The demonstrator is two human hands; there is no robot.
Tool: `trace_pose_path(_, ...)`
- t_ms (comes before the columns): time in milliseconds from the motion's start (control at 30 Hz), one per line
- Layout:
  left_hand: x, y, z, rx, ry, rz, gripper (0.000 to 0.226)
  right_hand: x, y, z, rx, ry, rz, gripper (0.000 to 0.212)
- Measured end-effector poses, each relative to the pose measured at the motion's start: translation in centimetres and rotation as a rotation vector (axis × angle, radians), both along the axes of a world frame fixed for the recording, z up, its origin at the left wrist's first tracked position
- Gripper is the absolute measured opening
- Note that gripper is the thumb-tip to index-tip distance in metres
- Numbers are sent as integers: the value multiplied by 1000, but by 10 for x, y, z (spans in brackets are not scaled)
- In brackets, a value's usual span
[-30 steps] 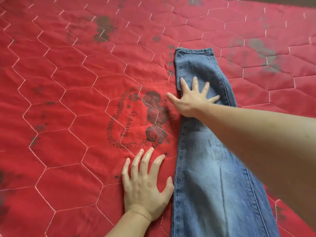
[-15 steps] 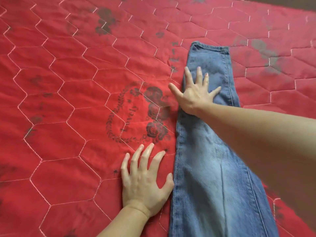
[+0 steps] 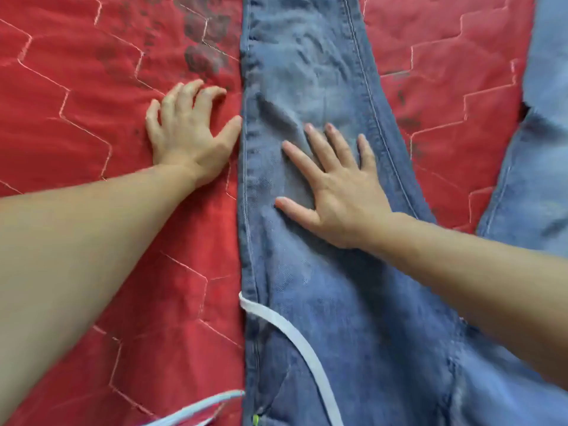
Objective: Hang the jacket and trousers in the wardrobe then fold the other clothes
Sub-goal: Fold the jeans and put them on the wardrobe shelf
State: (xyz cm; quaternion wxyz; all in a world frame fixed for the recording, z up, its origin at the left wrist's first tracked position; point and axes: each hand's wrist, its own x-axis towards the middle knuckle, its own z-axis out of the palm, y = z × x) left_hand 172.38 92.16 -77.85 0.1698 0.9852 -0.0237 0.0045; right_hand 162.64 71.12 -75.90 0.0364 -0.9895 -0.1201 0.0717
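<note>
- Head view: a pair of blue jeans [image 3: 310, 72] lies flat on a red quilted bedspread [image 3: 76, 96] stitched in pale hexagon lines, one leg running from the far edge down the middle toward the near edge.
- A second stretch of the same blue denim shows at the right edge, with a wedge of red cover between it and the middle leg.
- The right hand [image 3: 341, 186] lies palm down on the middle leg, fingers straight and spread wide, thumb pointing left; it holds nothing and presses flat on the denim.
- The left hand [image 3: 187, 133] rests on the bedspread just left of the leg, its fingers bent at the knuckles with the tips on the red cloth; the thumb tip touches the left seam of the jeans. It grips nothing.
- Both forearms reach in from the near corners, bare.
- A white strap [image 3: 295, 336] curves across the near part of the jeans, from the left seam toward the near edge.
- Pale blue-white cords [image 3: 196, 410] lie on the cover at the near edge, left of the jeans.
- Dark grey printed flowers [image 3: 203, 35] mark the bedspread far left of the leg.
</note>
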Motion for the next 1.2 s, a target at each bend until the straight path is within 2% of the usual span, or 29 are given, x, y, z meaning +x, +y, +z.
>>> trace_pose_path(100, -34, -12, 7, -130, 51, -25, 59, 7, 0, 0, -24, 26, 8, 79)
trace_pose_path(200, -118, -32, 15, -268, 62, -101, 65, -20, 6, 1, 12, 36, -18, 73)
trace_pose_path(333, -207, -38, 21, -227, 142, -86, 61, -114, 14, 0, 109, -26, -31, 60)
trace_pose_path(433, -242, -34, 30, -256, 189, -96, 62, -175, 7, 10, 185, 18, -33, 62)
trace_pose_path(500, -272, -30, 37, -207, 208, -151, 63, -207, 3, 18, 230, 61, -30, 63)
trace_pose_path(600, -322, -23, 47, -73, 167, -245, 62, -258, -4, 28, 290, 46, -18, 52)
trace_pose_path(700, -367, -23, 56, -1, 80, -371, 54, -301, -17, 41, 344, -48, -33, 41)
trace_pose_path(833, -415, -46, 64, -70, 16, -496, 44, -346, -68, 62, 296, -82, -110, 21)
trace_pose_path(900, -431, -66, 70, -58, 89, -551, 49, -371, -92, 66, 207, -1, -167, 32)
trace_pose_path(967, -441, -90, 73, -28, 253, -438, 49, -397, -104, 67, 151, 87, -245, 35)
trace_pose_path(1067, -440, -120, 79, -220, 497, 83, 33, -423, -108, 69, 146, 154, -330, 35)
trace_pose_path(1100, -438, -125, 78, -250, 529, 146, 27, -426, -111, 72, 130, 214, -327, 38)
trace_pose_path(1200, -435, -130, 79, -219, 512, 1, 21, -420, -126, 85, 43, 464, -219, 38)
